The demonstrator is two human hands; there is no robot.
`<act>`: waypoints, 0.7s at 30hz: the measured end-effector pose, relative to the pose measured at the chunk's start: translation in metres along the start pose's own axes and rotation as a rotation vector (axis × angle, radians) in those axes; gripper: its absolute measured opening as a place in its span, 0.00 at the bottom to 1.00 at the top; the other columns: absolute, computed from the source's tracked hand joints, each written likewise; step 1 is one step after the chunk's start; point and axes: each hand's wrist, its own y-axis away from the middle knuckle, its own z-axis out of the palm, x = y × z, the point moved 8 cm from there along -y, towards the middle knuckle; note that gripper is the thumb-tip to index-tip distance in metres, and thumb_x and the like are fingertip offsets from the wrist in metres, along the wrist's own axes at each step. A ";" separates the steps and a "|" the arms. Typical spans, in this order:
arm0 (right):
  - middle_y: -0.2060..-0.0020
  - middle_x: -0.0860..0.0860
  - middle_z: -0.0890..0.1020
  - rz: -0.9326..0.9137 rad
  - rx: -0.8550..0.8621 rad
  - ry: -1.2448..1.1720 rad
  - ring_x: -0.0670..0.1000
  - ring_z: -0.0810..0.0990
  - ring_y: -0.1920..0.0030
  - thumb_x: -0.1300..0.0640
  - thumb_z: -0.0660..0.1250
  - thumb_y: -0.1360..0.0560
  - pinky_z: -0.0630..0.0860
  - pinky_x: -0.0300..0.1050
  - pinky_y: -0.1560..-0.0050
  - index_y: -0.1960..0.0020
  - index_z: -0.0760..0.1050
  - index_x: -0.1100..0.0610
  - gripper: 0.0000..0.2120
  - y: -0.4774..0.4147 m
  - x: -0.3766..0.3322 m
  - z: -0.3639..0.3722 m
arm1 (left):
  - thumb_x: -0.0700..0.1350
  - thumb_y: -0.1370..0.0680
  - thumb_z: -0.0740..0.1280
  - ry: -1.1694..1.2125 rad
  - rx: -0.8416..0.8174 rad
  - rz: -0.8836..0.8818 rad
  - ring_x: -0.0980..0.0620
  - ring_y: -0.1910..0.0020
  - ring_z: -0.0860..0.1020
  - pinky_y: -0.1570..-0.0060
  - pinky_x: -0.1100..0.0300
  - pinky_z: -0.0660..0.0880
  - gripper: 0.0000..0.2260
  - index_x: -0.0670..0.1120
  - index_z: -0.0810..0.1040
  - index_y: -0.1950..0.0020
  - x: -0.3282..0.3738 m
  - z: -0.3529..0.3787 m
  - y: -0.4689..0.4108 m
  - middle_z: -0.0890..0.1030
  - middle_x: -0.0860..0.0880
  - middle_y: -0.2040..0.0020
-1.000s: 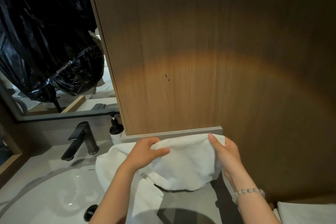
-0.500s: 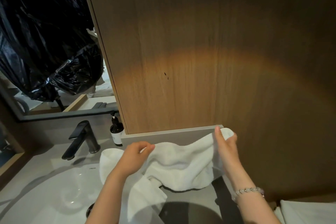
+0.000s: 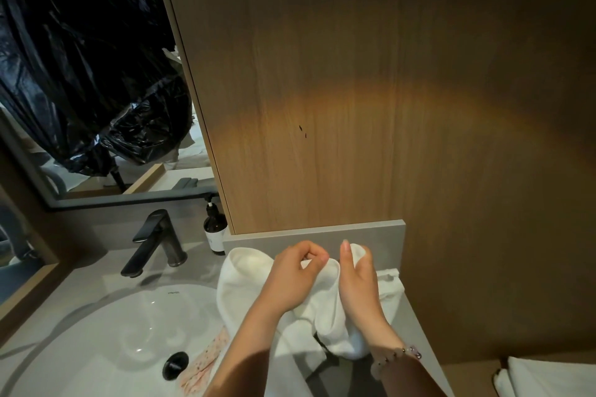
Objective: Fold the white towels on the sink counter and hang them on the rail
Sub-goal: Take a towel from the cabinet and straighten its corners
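a tall wood panel fills the far wall, with a mirror to its left showing crumpled black plastic. below the mirror a white sink basin sits in the grey counter, which runs right to the panel. the white towel lies bunched on the counter just right of the basin, its left part spread flat and its middle gathered up between the two hands. a second folded towel rests at the near right corner, well apart. a black faucet stands behind the basin. the left hand has its fingers curled in, pinching a fold of the white towel. the right hand, just beside it, wraps around a raised corner of the same towel, thumb pointing up. a dark pump bottle stands beside the panel's edge. a black drain sits in the basin, and a beaded bracelet circles the right wrist.
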 end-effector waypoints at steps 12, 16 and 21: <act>0.42 0.54 0.72 0.054 0.248 -0.129 0.50 0.70 0.43 0.45 0.54 0.20 0.66 0.42 0.42 0.31 0.63 0.62 0.25 -0.019 -0.005 -0.059 | 0.76 0.35 0.48 -0.704 0.020 -0.112 0.58 0.38 0.67 0.32 0.53 0.45 0.33 0.58 0.72 0.41 -0.058 -0.041 0.017 0.73 0.61 0.43; 0.39 0.56 0.75 0.074 0.325 -0.176 0.57 0.74 0.39 0.41 0.54 0.21 0.70 0.56 0.35 0.37 0.66 0.57 0.23 -0.024 -0.003 -0.077 | 0.52 0.23 0.64 -0.456 0.213 -0.340 0.51 0.37 0.71 0.38 0.54 0.66 0.18 0.48 0.70 0.35 -0.097 -0.063 0.028 0.74 0.52 0.38; 0.44 0.51 0.72 0.025 0.286 -0.160 0.51 0.71 0.44 0.43 0.61 0.23 0.70 0.46 0.40 0.33 0.63 0.57 0.25 -0.018 -0.011 -0.073 | 0.44 0.22 0.64 -0.093 0.191 -0.272 0.56 0.70 0.69 0.69 0.63 0.62 0.14 0.49 0.71 0.68 -0.081 -0.048 0.028 0.70 0.56 0.73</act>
